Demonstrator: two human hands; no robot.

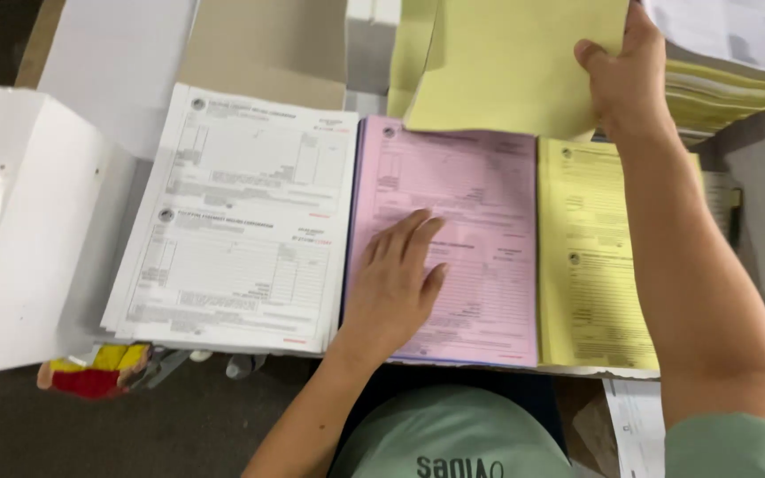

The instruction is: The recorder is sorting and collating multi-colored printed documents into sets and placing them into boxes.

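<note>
Three stacks of printed forms lie side by side: a white stack (241, 230) on the left, a pink stack (480, 204) in the middle, a yellow stack (586, 257) on the right. My left hand (396, 283) rests flat, fingers spread, on the lower left of the pink stack. My right hand (626, 75) reaches up and pinches the right edge of a blank yellow sheet (506, 66), which is lifted above the top of the pink stack.
A white box flap (19, 221) stands at the left. Brown cardboard (267, 44) lies behind the white stack. More yellow and white paper piles (728, 88) sit at the upper right. A red and yellow object (90, 372) lies under the table's front edge.
</note>
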